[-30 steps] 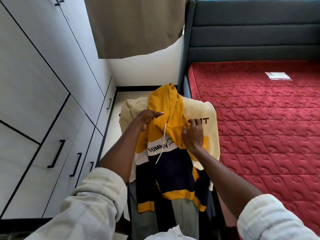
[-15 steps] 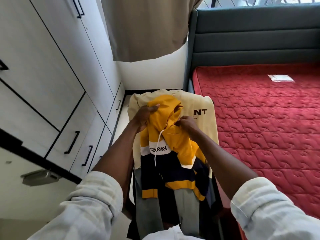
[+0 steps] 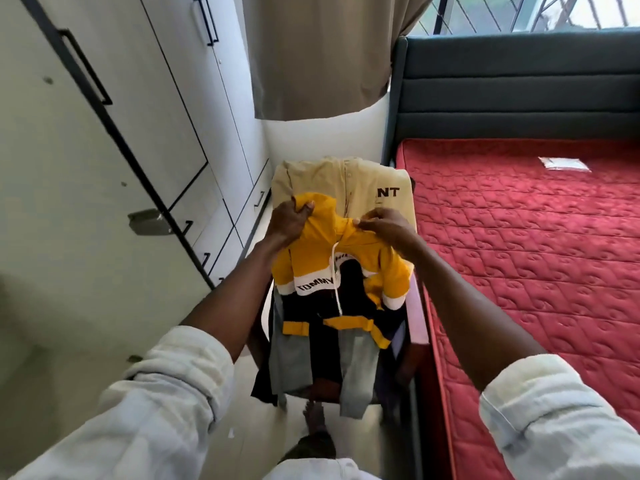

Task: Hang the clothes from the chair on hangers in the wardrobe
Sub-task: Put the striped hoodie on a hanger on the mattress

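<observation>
White wardrobe doors with black bar handles (image 3: 145,109) line the left wall, a beige curtain (image 3: 322,53) hangs ahead, and a bed with a red quilted mattress (image 3: 540,258) and grey padded headboard (image 3: 519,88) fills the right. Between them stands a chair (image 3: 414,306), mostly hidden under clothes. On top lies a yellow, white and navy hoodie (image 3: 346,268) printed "TOMMY", the rest creased away. Behind it a cream garment (image 3: 346,181) shows only "NT". The left hand (image 3: 289,221) grips the hood's edge; the right hand (image 3: 386,225) pinches the hood.
</observation>
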